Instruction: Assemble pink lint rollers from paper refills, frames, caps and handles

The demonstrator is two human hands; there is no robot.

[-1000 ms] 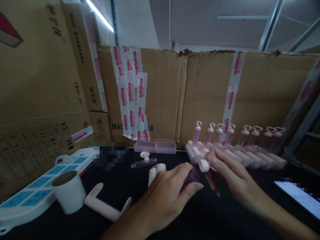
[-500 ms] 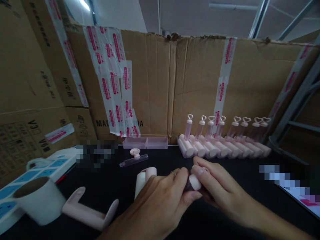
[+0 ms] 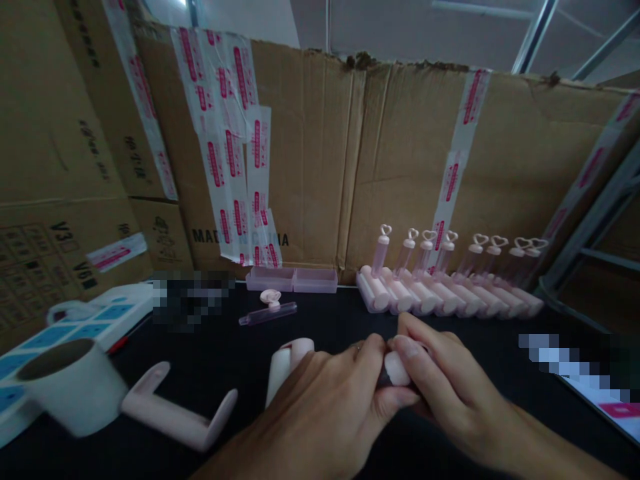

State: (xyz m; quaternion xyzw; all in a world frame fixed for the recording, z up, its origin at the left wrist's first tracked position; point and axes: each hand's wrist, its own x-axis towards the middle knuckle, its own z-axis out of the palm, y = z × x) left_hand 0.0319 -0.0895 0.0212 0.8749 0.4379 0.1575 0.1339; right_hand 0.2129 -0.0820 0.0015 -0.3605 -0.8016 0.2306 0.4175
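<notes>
My left hand (image 3: 345, 393) and my right hand (image 3: 447, 377) meet at the front middle, both closed on one small piece with a pale pink end (image 3: 397, 369) and a dark part beside it. The fingers cover most of it, so its kind is unclear. Just behind my left hand, partly hidden by it, lies a white cylinder (image 3: 278, 373) with a pink rounded part (image 3: 303, 347). Further left rests a pink U-shaped holder (image 3: 170, 415) with two upright arms. Beyond the hands lies a clear pink tube (image 3: 269, 313) next to a small pink round piece (image 3: 271, 297).
Pink cylinders (image 3: 425, 297) stand in a row at the back right, with heart-topped clear tubes (image 3: 380, 257) behind them. Shallow pink trays (image 3: 315, 281) sit by the cardboard wall (image 3: 310, 167). A white roll (image 3: 75, 393) and a power strip (image 3: 75, 333) are at left.
Both hands have shifted slightly right in the view, still closed on the small piece. The camera view has moved a little; the things on the table look unmoved.
</notes>
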